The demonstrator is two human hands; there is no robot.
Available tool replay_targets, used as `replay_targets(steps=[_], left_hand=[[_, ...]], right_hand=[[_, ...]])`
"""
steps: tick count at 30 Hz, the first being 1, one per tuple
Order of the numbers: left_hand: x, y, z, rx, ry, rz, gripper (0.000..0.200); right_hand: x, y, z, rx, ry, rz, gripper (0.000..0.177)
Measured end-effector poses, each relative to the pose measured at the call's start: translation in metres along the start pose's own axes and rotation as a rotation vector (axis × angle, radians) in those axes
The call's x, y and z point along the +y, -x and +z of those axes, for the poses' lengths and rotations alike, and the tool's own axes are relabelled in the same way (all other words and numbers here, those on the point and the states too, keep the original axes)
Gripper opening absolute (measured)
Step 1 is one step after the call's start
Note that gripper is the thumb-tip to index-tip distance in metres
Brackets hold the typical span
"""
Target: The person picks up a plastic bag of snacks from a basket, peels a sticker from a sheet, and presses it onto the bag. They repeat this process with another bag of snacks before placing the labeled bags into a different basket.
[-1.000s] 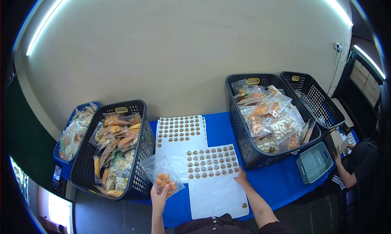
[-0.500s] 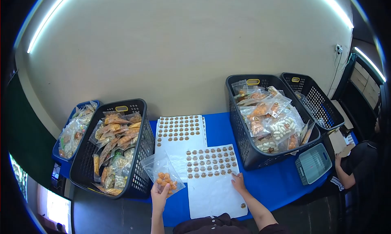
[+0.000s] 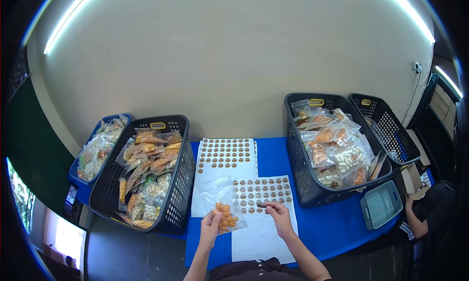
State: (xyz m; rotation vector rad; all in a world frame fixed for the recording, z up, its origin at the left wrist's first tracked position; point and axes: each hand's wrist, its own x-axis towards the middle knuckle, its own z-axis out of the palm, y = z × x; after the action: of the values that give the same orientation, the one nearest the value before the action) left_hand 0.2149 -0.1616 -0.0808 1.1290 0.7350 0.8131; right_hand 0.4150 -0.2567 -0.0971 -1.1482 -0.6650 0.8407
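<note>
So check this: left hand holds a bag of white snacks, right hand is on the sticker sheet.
Wrong colour: the head view shows orange snacks in the bag. Left hand holds it, right hand is on the sticker sheet.

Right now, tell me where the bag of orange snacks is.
The bag of orange snacks is low centre-left in the head view, in the left hand, right of the left black basket and overlapping the near sticker sheet.
</note>
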Motion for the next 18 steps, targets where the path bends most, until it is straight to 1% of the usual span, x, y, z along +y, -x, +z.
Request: replay_targets(steps=[3,6,7,10,11,14,16,18], left_hand=[[-0.004,-0.006,0.012,-0.027,-0.003,0.02,0.029],[0.001,-0.004,0.023,-0.055,-0.014,-0.028,0.028],[0.016,0.0,0.031,-0.058,-0.056,-0.07,0.029],[0.016,0.001,0.037,-0.083,-0.041,-0.064,0.029],[0.01,0.0,0.035,-0.098,-0.041,-0.036,0.031],[0.005,-0.001,0.035,-0.082,-0.062,-0.104,0.032],[0.006,0.002,0.038,-0.103,-0.045,-0.072,0.032],[0.003,0.002,0.037,-0.113,-0.057,-0.052,0.032]], right_hand=[[-0.029,0.004,0.025,-0.102,-0.027,-0.059,0.016],[-0.056,0.008,0.042,-0.191,0.095,-0.092,0.021],[-0.051,0.007,0.042,-0.191,0.172,-0.151,0.025],[-0.06,0.009,0.046,-0.22,0.306,-0.133,0.032],[-0.062,0.009,0.046,-0.211,0.325,-0.131,0.034],[-0.063,0.01,0.045,-0.18,0.374,-0.121,0.04],[-0.061,0.011,0.044,-0.154,0.395,-0.109,0.043],[-0.059,0.013,0.045,-0.127,0.392,-0.112,0.041]])
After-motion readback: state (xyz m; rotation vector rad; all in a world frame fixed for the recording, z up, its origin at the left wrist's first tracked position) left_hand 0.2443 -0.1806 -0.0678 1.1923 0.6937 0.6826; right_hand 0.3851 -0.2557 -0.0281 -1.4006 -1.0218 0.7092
